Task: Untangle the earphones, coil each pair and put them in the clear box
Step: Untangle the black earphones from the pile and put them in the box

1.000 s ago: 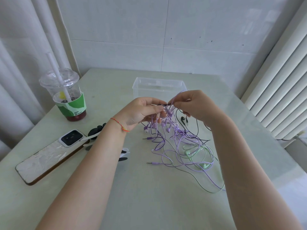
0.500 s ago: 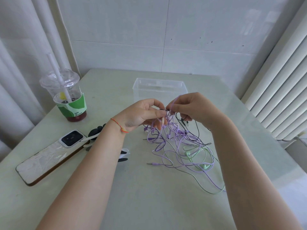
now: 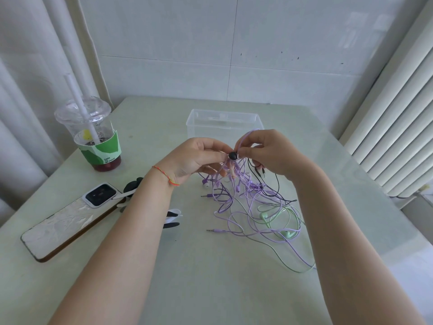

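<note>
1. The tangle (image 3: 246, 198) of purple, green and black cords was seen on the tabletop (image 3: 210, 277), just in front of the box (image 3: 225, 124), its top lifted up to both hands.
2. A black earbud (image 3: 233, 155) was pinched by the left hand (image 3: 199, 158), with cords trailing beneath the fingers.
3. A purple cord was pinched by the right hand (image 3: 267, 153) just beside that earbud, a loop of it arched over the knuckles.
4. The untangling step was judged to be in hand; nothing was seen coiled, and nothing could be made out in the box.
5. The next move was judged to call for the black cord to be drawn free of the purple strands, gently, so that knots were not tightened.
</note>
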